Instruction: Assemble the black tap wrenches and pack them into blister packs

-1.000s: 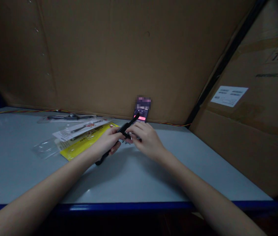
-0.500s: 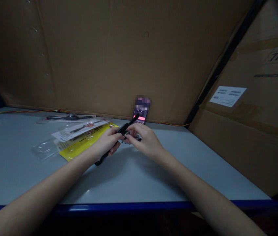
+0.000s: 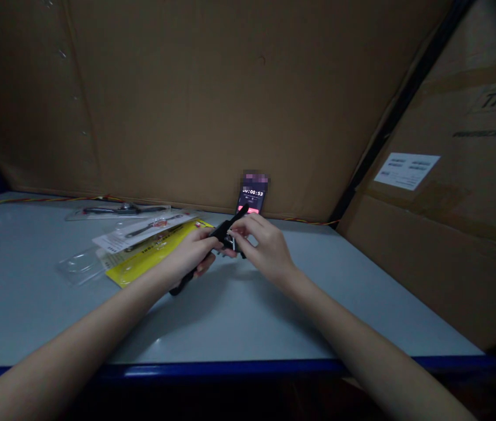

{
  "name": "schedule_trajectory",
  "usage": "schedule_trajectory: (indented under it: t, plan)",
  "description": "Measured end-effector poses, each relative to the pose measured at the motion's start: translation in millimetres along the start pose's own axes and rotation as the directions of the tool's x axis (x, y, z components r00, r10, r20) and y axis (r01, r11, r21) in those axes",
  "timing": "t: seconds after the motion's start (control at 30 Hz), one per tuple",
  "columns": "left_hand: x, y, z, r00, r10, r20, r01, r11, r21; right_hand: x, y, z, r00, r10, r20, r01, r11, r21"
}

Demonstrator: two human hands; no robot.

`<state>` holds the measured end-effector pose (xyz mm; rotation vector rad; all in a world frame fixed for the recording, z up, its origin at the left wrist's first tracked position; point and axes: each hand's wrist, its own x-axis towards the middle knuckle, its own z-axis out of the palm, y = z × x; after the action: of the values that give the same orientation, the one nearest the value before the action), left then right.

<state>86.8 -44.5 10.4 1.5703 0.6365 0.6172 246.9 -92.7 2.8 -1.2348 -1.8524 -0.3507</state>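
Observation:
My left hand [image 3: 193, 253] is closed round a long black tool [image 3: 182, 285], which runs from near the table up to a tip by the phone. My right hand [image 3: 262, 245] is closed in a pinch on a small dark piece [image 3: 236, 244] at the tool's middle, right against my left fingertips. Both hands hover just above the grey table [image 3: 248, 316], a little in front of the phone [image 3: 251, 199].
A yellow card package [image 3: 154, 254], a white package with a black tool [image 3: 143, 230] and clear plastic blisters [image 3: 79, 264] lie left of my hands. The phone leans on a cardboard wall [image 3: 186, 105] and shows a timer. Large cardboard boxes [image 3: 458, 193] stand on the right.
My right hand has shifted slightly up and turned at the tool's middle, fingers re-pinching the small piece. The left hand and the tool have hardly moved.

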Motion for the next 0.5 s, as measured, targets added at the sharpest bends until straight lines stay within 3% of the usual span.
schedule_trajectory:
  t: [0.13, 0.33, 0.5]
  plan:
    - [-0.7, -0.8, 0.3, 1.0, -0.007, -0.026, 0.008, 0.999, 0.043, 0.9, -3.5, -0.1, 0.998, -0.022, 0.054, 0.016, 0.993, 0.116]
    - [0.1, -0.6, -0.7, 0.997, -0.028, -0.075, 0.031, 0.999, 0.036, 1.3, -2.7, 0.6, 0.994, -0.08, 0.075, 0.071, 0.991, 0.117]
    - [0.8, -0.1, -2.5, 0.999, -0.01, -0.04, 0.012, 0.999, 0.042, 0.5, -1.4, 1.3, 0.996, 0.088, 0.015, -0.089, 0.984, 0.156]
